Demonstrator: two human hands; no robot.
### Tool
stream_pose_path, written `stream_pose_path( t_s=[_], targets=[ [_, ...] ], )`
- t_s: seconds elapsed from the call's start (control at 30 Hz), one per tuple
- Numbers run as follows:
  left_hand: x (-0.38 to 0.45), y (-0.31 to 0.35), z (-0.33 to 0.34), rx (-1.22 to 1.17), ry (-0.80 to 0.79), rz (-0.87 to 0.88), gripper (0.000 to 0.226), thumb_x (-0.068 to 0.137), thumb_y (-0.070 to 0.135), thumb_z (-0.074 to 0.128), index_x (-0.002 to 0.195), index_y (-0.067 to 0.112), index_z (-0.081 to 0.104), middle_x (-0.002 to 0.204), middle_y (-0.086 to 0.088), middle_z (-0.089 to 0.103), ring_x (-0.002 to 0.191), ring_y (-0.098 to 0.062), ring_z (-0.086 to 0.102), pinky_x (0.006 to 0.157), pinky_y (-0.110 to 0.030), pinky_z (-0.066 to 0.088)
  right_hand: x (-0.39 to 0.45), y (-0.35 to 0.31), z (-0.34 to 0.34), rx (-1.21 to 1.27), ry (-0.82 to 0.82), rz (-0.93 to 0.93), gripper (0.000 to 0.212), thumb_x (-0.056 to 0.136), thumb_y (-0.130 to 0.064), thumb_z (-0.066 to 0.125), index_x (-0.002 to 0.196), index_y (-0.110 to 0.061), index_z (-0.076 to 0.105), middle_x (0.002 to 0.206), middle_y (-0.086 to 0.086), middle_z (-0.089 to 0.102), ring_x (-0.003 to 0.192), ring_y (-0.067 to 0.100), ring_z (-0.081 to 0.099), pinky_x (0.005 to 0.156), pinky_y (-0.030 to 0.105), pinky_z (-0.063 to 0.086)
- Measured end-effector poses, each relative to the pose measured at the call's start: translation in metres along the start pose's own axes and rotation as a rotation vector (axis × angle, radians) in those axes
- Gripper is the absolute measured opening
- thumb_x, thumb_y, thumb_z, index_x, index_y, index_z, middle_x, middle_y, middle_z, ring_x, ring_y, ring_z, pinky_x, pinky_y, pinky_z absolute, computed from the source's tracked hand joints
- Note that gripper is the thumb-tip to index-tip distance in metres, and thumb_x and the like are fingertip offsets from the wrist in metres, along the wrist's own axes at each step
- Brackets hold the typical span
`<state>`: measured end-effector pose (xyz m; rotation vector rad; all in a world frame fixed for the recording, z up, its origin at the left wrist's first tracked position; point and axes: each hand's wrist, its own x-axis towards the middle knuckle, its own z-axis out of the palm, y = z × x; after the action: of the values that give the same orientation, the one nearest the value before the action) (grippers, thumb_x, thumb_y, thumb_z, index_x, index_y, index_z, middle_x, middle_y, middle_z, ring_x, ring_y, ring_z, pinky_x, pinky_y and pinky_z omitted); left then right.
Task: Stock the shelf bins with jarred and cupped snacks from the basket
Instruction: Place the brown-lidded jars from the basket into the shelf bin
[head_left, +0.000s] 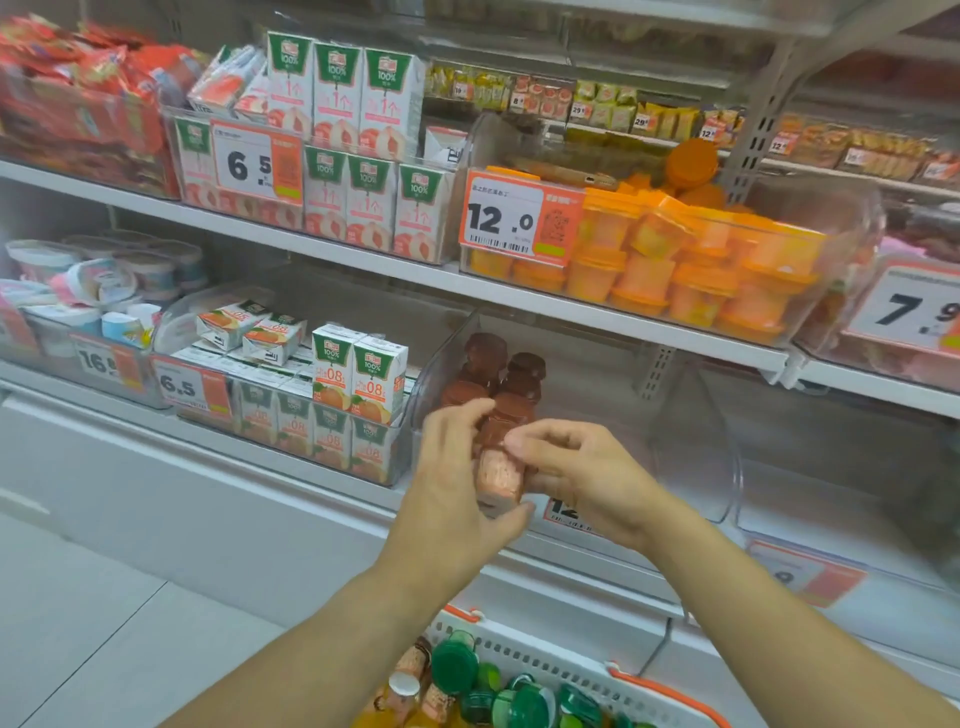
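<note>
A brown-lidded jar with pinkish contents is held between both hands in front of the lower shelf. My left hand grips its left side and bottom. My right hand pinches its lid end from the right. Right behind it, a clear bin holds several more brown-lidded jars at its left end. The white basket with orange handles sits at the bottom, holding green-lidded jars and small bottles.
Juice cartons fill the bin to the left. Orange cups fill the bin on the shelf above, behind a 12.0 price tag. A bin with a 7.9 tag stands at the right.
</note>
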<state>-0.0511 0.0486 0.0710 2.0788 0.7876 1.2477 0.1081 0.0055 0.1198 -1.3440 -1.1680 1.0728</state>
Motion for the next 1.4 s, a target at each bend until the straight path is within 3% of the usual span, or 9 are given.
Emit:
stream_pose_path(
  t_s=[0.2, 0.33, 0.43, 0.57, 0.73, 0.93, 1.07, 1.23, 1.4],
  targets=[
    [0.004, 0.007, 0.000, -0.221, 0.035, -0.312, 0.045, 0.074, 0.045, 0.080, 0.111, 0.031, 0.057, 0.089, 0.010, 0.074, 0.079, -0.005, 0.070, 0.077, -0.038, 0.059, 0.003, -0.003, -0.005, 0.383, -0.043, 0.005, 0.045, 0.077, -0.005, 0.065, 0.122, -0.001, 0.064, 0.118, 0.022, 0.066, 0.100, 0.032, 0.060, 0.090, 0.046, 0.043],
    [0.003, 0.007, 0.000, -0.148, 0.067, -0.227, 0.041, 0.074, 0.025, 0.087, 0.101, 0.030, 0.056, 0.087, 0.010, 0.071, 0.076, -0.001, 0.066, 0.066, -0.019, 0.054, 0.009, -0.002, 0.005, 0.213, 0.012, -0.015, 0.038, 0.084, -0.021, 0.068, 0.119, -0.008, 0.067, 0.122, 0.016, 0.067, 0.102, 0.031, 0.059, 0.086, 0.047, 0.043],
    [0.005, -0.001, -0.003, 0.013, 0.131, -0.124, 0.041, 0.074, 0.026, 0.086, 0.099, 0.030, 0.054, 0.093, 0.013, 0.064, 0.084, -0.006, 0.061, 0.071, -0.024, 0.051, 0.012, -0.001, 0.013, -0.026, 0.101, -0.020, 0.045, 0.083, -0.043, 0.070, 0.114, -0.010, 0.070, 0.108, 0.018, 0.071, 0.090, 0.031, 0.065, 0.081, 0.048, 0.053],
    [0.008, -0.009, -0.007, 0.132, 0.176, -0.067, 0.052, 0.073, 0.012, 0.082, 0.110, 0.032, 0.051, 0.104, 0.010, 0.055, 0.093, -0.014, 0.057, 0.077, -0.037, 0.054, 0.016, 0.002, 0.017, 0.126, 0.076, -0.006, 0.046, 0.082, -0.030, 0.070, 0.119, -0.002, 0.067, 0.107, 0.021, 0.070, 0.089, 0.029, 0.059, 0.079, 0.038, 0.050],
    [0.013, -0.002, -0.011, -0.205, 0.200, -0.272, 0.049, 0.075, 0.031, 0.082, 0.115, 0.032, 0.054, 0.103, 0.014, 0.066, 0.093, -0.004, 0.064, 0.082, -0.031, 0.056, 0.023, -0.004, 0.009, 0.233, -0.027, -0.055, 0.046, 0.081, -0.004, 0.067, 0.126, 0.005, 0.058, 0.117, 0.028, 0.066, 0.096, 0.030, 0.066, 0.082, 0.035, 0.053],
    [0.013, -0.004, -0.020, -0.064, 0.259, -0.115, 0.049, 0.073, 0.005, 0.083, 0.104, 0.030, 0.053, 0.102, 0.016, 0.053, 0.091, -0.001, 0.053, 0.079, -0.011, 0.043, 0.033, -0.016, 0.020, -0.161, 0.024, 0.019, 0.044, 0.086, -0.044, 0.067, 0.114, -0.011, 0.070, 0.104, 0.017, 0.074, 0.096, 0.034, 0.069, 0.092, 0.044, 0.056],
    [0.013, -0.007, -0.021, -0.026, 0.254, -0.106, 0.058, 0.075, 0.004, 0.080, 0.113, 0.032, 0.047, 0.113, 0.012, 0.048, 0.100, -0.002, 0.051, 0.085, -0.009, 0.040, 0.040, -0.025, 0.026, -0.051, -0.026, 0.007, 0.034, 0.086, -0.027, 0.069, 0.109, -0.003, 0.072, 0.102, 0.017, 0.074, 0.089, 0.025, 0.068, 0.082, 0.034, 0.055],
    [0.013, -0.009, -0.019, 0.013, 0.210, -0.261, 0.049, 0.083, 0.016, 0.070, 0.124, 0.023, 0.043, 0.120, 0.011, 0.039, 0.112, -0.013, 0.049, 0.097, -0.032, 0.046, 0.073, -0.027, 0.018, -0.144, 0.297, -0.154, 0.022, 0.082, -0.021, 0.079, 0.100, -0.009, 0.076, 0.095, 0.012, 0.076, 0.088, 0.026, 0.070, 0.078, 0.035, 0.052],
    [0.009, -0.013, -0.017, 0.083, 0.066, -0.316, 0.029, 0.088, 0.019, 0.060, 0.110, 0.024, 0.042, 0.115, 0.007, 0.043, 0.110, -0.014, 0.047, 0.093, -0.027, 0.042, 0.111, -0.010, 0.015, -0.561, 0.545, -0.224, 0.023, 0.071, -0.034, 0.088, 0.088, -0.026, 0.076, 0.087, -0.008, 0.074, 0.084, 0.007, 0.069, 0.076, 0.027, 0.055]
  ],
)
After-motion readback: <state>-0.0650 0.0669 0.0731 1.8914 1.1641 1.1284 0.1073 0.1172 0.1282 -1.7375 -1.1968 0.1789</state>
